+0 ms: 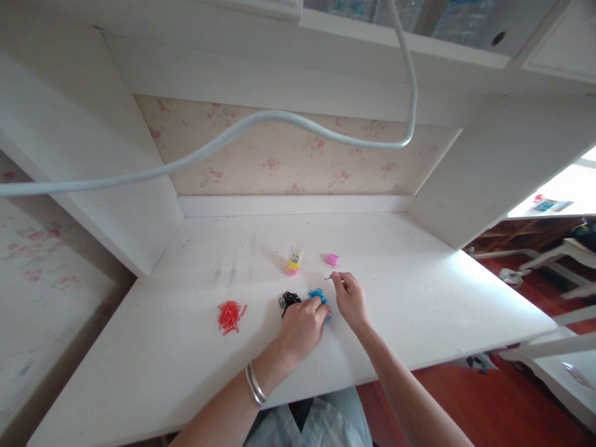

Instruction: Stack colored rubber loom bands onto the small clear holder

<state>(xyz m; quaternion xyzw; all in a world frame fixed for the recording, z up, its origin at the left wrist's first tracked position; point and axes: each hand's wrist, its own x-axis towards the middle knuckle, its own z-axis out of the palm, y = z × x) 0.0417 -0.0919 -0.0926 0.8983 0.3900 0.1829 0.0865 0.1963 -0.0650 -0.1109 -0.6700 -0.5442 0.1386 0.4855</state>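
My left hand, with silver bangles at its wrist, reaches into a small pile of blue rubber bands. Its curled fingers close on the blue bands, and the fingertips are partly hidden. Just behind that hand lies a pile of black rubber bands, partly covered by it. To the right, my right hand pinches one thin blue rubber band slightly above the desk. Farther left is a pile of red rubber bands. A small clear container with yellow and pink contents stands behind the piles.
A small pink object sits beyond my right hand on the white desk. White side panels and a flowered back wall enclose the desk. A white cable hangs across the view. White chair parts stand at right.
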